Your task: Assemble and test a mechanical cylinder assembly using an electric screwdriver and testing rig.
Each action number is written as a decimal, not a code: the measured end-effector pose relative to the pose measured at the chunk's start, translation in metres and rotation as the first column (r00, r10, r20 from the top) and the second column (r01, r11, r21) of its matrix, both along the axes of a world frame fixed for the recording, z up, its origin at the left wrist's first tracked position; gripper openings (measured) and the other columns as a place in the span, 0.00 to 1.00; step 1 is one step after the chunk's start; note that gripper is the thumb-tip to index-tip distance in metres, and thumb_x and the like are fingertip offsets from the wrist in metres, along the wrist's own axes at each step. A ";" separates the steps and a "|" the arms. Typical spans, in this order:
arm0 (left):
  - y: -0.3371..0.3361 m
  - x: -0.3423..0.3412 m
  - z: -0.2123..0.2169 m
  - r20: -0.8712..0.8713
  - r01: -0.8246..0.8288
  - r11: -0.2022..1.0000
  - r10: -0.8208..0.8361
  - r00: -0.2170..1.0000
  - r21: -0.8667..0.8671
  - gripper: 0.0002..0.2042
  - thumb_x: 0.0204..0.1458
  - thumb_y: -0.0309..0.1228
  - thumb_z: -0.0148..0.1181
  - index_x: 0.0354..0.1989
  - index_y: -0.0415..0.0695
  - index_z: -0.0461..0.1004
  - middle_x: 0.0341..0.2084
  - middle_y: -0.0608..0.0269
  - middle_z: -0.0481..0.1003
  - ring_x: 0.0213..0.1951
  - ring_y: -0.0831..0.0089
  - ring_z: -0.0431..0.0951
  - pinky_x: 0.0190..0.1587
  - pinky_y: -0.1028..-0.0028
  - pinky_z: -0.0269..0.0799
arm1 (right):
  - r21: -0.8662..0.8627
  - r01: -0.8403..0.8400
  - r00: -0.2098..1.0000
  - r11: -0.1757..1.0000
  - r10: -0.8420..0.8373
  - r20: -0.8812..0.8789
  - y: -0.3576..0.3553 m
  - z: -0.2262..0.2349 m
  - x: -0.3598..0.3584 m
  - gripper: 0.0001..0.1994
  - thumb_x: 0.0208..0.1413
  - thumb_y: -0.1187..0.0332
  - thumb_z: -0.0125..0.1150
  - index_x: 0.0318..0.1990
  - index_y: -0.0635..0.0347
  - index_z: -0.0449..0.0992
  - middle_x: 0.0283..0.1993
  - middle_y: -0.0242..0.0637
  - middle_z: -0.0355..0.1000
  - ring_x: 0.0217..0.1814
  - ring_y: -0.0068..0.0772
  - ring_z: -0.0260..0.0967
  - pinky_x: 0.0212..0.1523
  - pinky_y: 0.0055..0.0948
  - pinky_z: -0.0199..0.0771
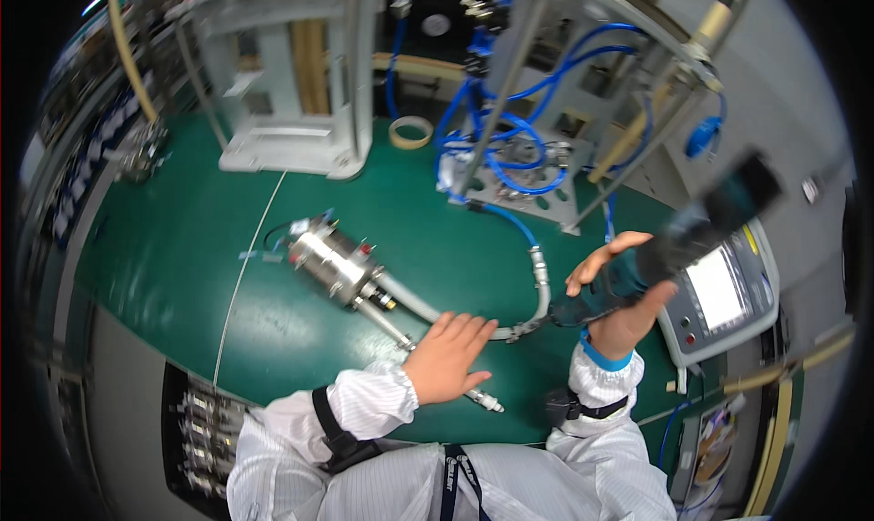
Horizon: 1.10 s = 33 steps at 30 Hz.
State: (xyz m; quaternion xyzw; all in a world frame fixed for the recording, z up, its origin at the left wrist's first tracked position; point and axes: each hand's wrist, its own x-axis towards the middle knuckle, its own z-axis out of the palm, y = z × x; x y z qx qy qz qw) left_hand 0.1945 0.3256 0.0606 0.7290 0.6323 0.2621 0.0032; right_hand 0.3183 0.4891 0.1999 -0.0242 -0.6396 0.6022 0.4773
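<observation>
The right hand (628,307) is wrapped tight on a dark power tool (669,252) held above the green bench (182,248), which looks heavy and hard, best held by its handle, while the left hand (448,357) lies open and flat.

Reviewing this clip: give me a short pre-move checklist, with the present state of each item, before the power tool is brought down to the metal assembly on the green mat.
1. Right hand grips the dark teal power tool: ok, fingers wrapped round its handle.
2. Left hand steadies the work: ok, it lies flat over the thin rod.
3. Silver cylindrical assembly lies settled on the green mat: ok.
4. Grey hose out of the tool's way: cannot tell.
5. Tool tip fitted: cannot tell, blurred.
6. Tape roll apart from the work: ok.
</observation>
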 end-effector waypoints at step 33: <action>0.056 0.009 0.020 -0.095 -0.174 0.981 0.182 0.979 0.088 0.09 0.49 0.38 0.64 0.33 0.48 0.76 0.26 0.64 0.75 0.31 0.61 0.75 0.37 0.61 0.62 | 0.671 0.040 0.716 0.740 -0.490 0.497 0.046 -0.135 0.027 0.11 0.61 0.60 0.54 0.33 0.57 0.73 0.22 0.45 0.71 0.29 0.54 0.71 0.34 0.49 0.68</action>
